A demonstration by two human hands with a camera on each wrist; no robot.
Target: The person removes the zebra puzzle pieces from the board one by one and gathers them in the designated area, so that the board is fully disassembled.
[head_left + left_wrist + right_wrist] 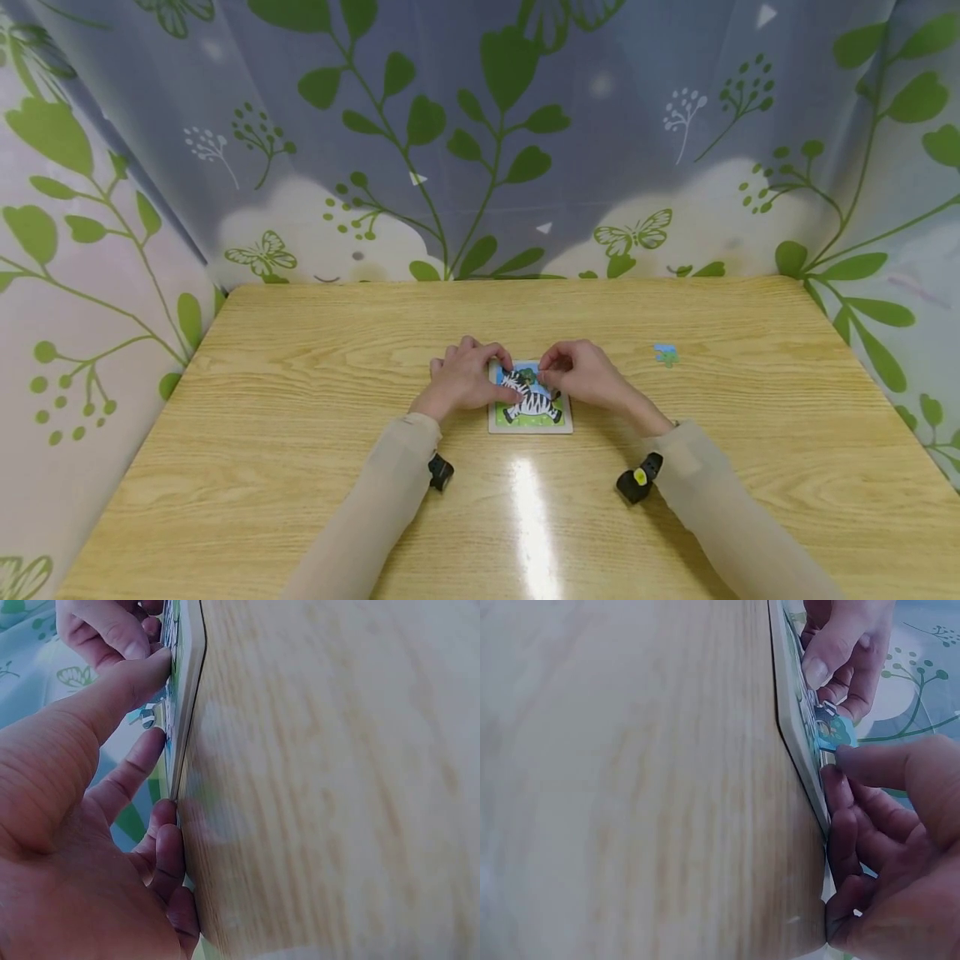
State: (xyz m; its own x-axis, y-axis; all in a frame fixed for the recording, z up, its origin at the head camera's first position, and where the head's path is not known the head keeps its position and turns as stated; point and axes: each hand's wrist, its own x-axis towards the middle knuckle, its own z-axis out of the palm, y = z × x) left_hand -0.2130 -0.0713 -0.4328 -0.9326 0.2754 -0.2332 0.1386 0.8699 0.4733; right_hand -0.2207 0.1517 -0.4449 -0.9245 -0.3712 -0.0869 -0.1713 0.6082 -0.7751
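Observation:
A square zebra jigsaw puzzle (534,407) with a pale frame lies flat on the table. My left hand (468,377) is at its left side, thumb on the zebra picture and index finger near the top edge; the other fingers (169,855) rest by the board and table. My right hand (588,373) is at the upper right of the board. Between its thumb and index finger it pinches a blue puzzle piece (840,733), tilted up from the picture. The fingers hide part of that piece in the head view.
A loose blue and green puzzle piece (666,355) lies on the wooden table (337,350), right of the board. A curtain (465,150) with leaves and butterflies hangs behind the table's far edge and at both sides. Each wrist wears a small black camera (639,479).

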